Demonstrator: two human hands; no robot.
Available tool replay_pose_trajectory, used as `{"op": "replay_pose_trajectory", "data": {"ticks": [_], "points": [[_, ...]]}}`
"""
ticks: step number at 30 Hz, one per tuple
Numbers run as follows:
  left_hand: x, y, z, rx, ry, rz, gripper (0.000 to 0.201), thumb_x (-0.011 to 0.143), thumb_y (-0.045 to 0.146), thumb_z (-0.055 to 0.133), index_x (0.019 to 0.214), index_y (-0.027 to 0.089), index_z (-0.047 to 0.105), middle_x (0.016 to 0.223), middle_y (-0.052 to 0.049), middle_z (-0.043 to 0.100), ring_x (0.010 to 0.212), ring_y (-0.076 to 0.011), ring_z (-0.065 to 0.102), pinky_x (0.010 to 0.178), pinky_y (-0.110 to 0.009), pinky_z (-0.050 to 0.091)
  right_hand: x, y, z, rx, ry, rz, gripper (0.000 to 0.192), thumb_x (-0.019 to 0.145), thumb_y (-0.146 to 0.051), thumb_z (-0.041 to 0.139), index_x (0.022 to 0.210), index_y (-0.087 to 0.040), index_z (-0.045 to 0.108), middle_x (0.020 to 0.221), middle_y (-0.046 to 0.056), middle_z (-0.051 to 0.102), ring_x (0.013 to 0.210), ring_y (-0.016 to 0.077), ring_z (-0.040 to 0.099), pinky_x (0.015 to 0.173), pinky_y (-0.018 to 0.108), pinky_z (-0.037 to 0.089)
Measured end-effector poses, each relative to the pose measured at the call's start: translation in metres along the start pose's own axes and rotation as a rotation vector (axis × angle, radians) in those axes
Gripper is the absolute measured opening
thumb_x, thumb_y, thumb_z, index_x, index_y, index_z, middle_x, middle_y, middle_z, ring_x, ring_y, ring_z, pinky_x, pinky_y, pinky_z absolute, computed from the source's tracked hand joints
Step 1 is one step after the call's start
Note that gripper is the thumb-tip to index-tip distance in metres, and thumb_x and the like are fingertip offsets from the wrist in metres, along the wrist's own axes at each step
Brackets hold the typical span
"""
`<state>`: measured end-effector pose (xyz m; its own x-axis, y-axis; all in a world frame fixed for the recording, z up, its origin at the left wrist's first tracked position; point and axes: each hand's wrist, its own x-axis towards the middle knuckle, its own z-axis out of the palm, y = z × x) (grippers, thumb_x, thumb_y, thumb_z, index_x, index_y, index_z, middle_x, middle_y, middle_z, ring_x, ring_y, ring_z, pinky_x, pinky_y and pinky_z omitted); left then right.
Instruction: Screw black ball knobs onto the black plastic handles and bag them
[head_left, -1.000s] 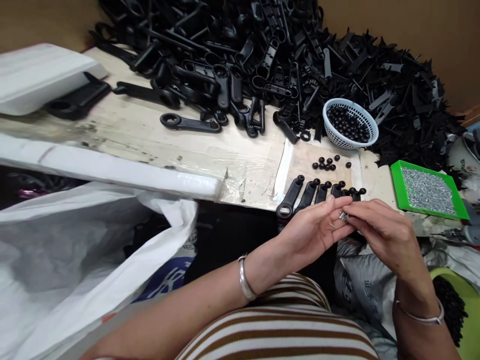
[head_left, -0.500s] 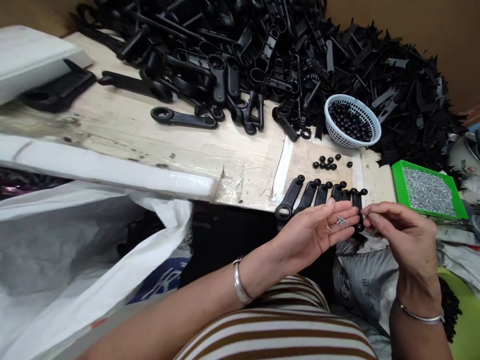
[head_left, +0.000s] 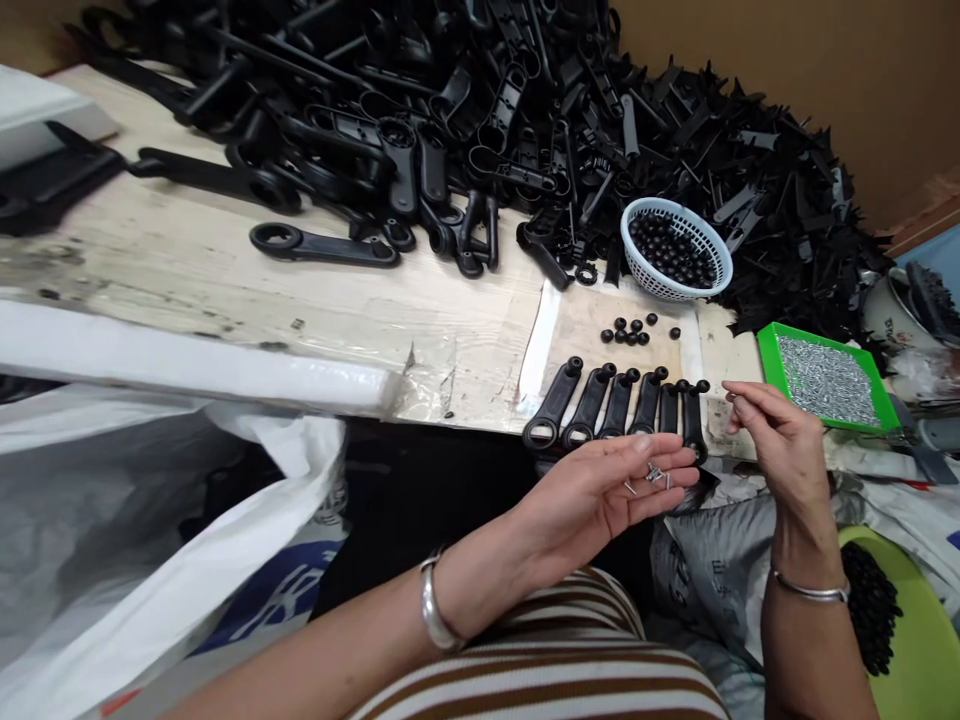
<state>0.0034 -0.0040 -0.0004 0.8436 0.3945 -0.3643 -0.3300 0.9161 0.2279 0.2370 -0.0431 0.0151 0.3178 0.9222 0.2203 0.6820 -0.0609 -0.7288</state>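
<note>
Nearest me, below the row of handles (head_left: 615, 405), my left hand (head_left: 600, 492) lies palm up and loose, a few small screws (head_left: 654, 474) resting on its fingers. Right of the row, my right hand (head_left: 776, 440) pinches its fingertips together; I cannot tell whether a screw sits between them. Past that hand sits a green tray (head_left: 766, 352) of screws. Behind the row lie loose black balls (head_left: 634, 331), then a white basket (head_left: 641, 278) of balls against the black parts pile (head_left: 525, 110).

Right hand (head_left: 776, 445) drawn away from left hand (head_left: 600, 495), fingertips pinched, now near handle row (head_left: 619, 405); screws (head_left: 654, 474) left on open left palm.
</note>
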Motion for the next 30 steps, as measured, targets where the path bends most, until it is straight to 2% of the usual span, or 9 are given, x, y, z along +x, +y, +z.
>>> {"op": "replay_pose_trajectory", "data": {"ticks": [2, 6, 11, 16, 25, 30], "points": [[0.0, -0.001, 0.0, 0.003, 0.011, -0.007, 0.019, 0.093, 0.021, 0.063, 0.103, 0.009, 0.073, 0.112, -0.015, 0.073, 0.105, -0.0234, 0.07, 0.104, -0.038, 0.049, 0.004, -0.001, 0.0, -0.128, -0.01, -0.084, 0.022, 0.091, -0.031, 0.057, 0.101, -0.022, 0.074, 0.097, 0.006, 0.07, 0.069, 0.013, 0.063, 0.069, 0.031, 0.054], [0.0, -0.003, 0.0, 0.015, 0.02, -0.016, 0.02, 0.094, 0.021, 0.06, 0.104, 0.009, 0.073, 0.112, -0.015, 0.073, 0.105, -0.0228, 0.07, 0.102, -0.037, 0.05, 0.011, -0.005, 0.001, -0.328, 0.021, -0.205, 0.019, 0.092, -0.029, 0.056, 0.1, -0.022, 0.072, 0.098, 0.006, 0.073, 0.087, 0.0198, 0.068, 0.084, 0.036, 0.054], [-0.001, -0.003, 0.0, 0.037, 0.03, -0.02, 0.022, 0.092, 0.024, 0.065, 0.105, 0.009, 0.072, 0.114, -0.015, 0.072, 0.106, -0.0234, 0.07, 0.103, -0.038, 0.049, 0.017, -0.014, -0.001, -0.549, -0.071, -0.385, 0.02, 0.096, -0.024, 0.049, 0.107, -0.022, 0.066, 0.094, 0.006, 0.072, 0.087, 0.0203, 0.065, 0.082, 0.035, 0.052], [0.0, -0.003, -0.002, 0.028, 0.035, -0.033, 0.02, 0.091, 0.023, 0.066, 0.104, 0.01, 0.072, 0.112, -0.014, 0.072, 0.105, -0.023, 0.07, 0.101, -0.037, 0.05, 0.021, -0.015, -0.003, -0.648, -0.161, -0.513, 0.023, 0.098, -0.019, 0.044, 0.111, -0.018, 0.062, 0.092, 0.009, 0.068, 0.087, 0.0217, 0.06, 0.079, 0.034, 0.048], [-0.002, -0.005, -0.004, 0.007, 0.034, -0.061, 0.018, 0.09, 0.02, 0.066, 0.103, 0.01, 0.074, 0.11, -0.014, 0.073, 0.1, -0.0214, 0.071, 0.095, -0.034, 0.053, 0.024, -0.024, -0.002, -0.874, -0.277, -0.587, 0.027, 0.094, -0.007, 0.043, 0.115, -0.015, 0.057, 0.09, 0.009, 0.064, 0.089, 0.0237, 0.056, 0.074, 0.033, 0.046], [-0.002, -0.004, -0.004, 0.008, 0.051, -0.064, 0.019, 0.09, 0.02, 0.066, 0.103, 0.009, 0.073, 0.111, -0.015, 0.073, 0.1, -0.0222, 0.071, 0.095, -0.035, 0.053, 0.02, -0.032, -0.002, -0.979, -0.332, -0.591, 0.037, 0.091, -0.002, 0.042, 0.125, -0.011, 0.053, 0.093, 0.01, 0.064, 0.091, 0.0254, 0.056, 0.075, 0.035, 0.047]]}}
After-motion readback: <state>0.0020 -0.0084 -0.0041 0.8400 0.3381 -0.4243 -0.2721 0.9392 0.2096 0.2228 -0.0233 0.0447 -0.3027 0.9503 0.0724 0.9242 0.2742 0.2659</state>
